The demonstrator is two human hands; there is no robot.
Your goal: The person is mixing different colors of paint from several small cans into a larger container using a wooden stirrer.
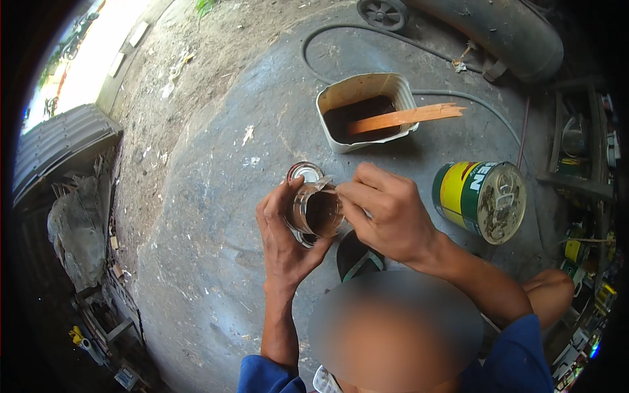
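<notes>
My left hand [283, 232] is wrapped around a clear plastic container [300, 208] with dark brown liquid inside, its mouth tilted to the right. Brown smears coat its inner wall. At the container's upper rim, the fingers of my right hand [386, 208] are pinched together. What they hold there is too small to make out; a thin, pale edge shows by the fingertips. Just beyond my left fingers is a round tin [305, 171] with a silver top and a red rim, partly hidden by the container and hand.
Farther off stands a pale square tub [337, 145] of dark liquid, with a broken wooden slat [406, 119] across its rim. A green and yellow can [458, 196] lies on its side at right. A hose [314, 40] curves over the concrete near a large metal cylinder [504, 39].
</notes>
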